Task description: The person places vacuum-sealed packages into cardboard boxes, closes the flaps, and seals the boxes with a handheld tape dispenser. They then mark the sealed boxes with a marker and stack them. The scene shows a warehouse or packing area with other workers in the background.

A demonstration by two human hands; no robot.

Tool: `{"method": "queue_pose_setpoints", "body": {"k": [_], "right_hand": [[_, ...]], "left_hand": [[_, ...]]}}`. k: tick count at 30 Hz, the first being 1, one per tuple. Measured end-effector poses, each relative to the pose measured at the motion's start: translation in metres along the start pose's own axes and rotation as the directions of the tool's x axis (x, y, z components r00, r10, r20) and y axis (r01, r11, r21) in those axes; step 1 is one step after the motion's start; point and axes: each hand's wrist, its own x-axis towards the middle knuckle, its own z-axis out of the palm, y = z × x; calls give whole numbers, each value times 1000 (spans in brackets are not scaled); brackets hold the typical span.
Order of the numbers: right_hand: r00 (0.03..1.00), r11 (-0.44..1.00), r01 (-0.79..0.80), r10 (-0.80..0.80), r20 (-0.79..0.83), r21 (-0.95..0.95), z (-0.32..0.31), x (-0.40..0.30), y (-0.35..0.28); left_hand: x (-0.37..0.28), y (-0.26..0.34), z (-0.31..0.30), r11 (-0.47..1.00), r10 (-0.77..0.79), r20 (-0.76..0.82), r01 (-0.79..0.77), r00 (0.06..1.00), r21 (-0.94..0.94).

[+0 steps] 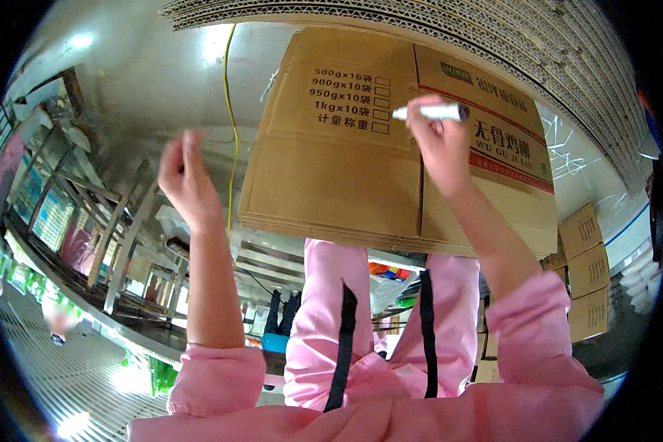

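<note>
My right hand (441,146) grips a white marker pen (439,112) with a dark end at the right. It is over the upper right of a stack of flattened cardboard cartons (331,171) in front of me. The pen's left tip is near a column of small printed boxes beside lines of printed text; whether it touches the cardboard I cannot tell. My left hand (188,179) is raised to the left of the stack, fingers bent with the tips close together. Nothing shows in it, though part of its inside is hidden.
More flattened corrugated cardboard (530,50) is stacked along the far edge. A yellow cord (231,116) runs down left of the cartons. Metal frames (127,237) stand at the left. Cardboard boxes (588,276) are piled at the right, near white bags (638,282).
</note>
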Motion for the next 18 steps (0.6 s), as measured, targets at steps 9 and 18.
{"method": "queue_pose_setpoints", "body": {"k": [9, 18], "right_hand": [[935, 974, -225, 223, -274, 24, 88, 64, 162], [827, 785, 528, -562, -17, -324, 9, -33, 39]], "left_hand": [[64, 107, 101, 896, 137, -122, -176, 983, -407], [5, 52, 79, 908, 61, -111, -101, 992, -407]]}}
